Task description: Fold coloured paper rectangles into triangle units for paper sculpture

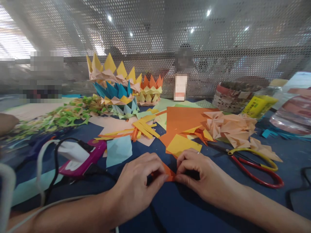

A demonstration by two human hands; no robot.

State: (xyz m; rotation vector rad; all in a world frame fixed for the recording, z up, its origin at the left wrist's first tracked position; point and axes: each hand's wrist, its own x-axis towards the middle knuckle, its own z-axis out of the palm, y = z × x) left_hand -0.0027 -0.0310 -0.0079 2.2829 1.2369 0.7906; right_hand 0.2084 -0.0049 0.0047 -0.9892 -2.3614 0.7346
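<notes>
A small piece of orange folded paper (pixel 169 172) is pinched between my two hands, low over the blue table. My left hand (pixel 142 176) grips its left side with thumb and fingers closed. On the other side, my right hand (pixel 194 168), with a ring on one finger, pinches the paper's right edge. Fingers cover much of the paper. Just beyond my right hand lies a yellow paper square (pixel 183 144), overlapping a large orange sheet (pixel 184 118). Scissors (pixel 257 171) with red and yellow handles rest to the right of my right hand.
A magenta power strip (pixel 82 161) with plugs and cables sits left. Folded paper crowns (pixel 119 94) stand at the back, near green paper scraps (pixel 70 111). Peach folded pieces (pixel 230 126), a woven basket (pixel 235 97) and a clear container (pixel 291 113) are on the right.
</notes>
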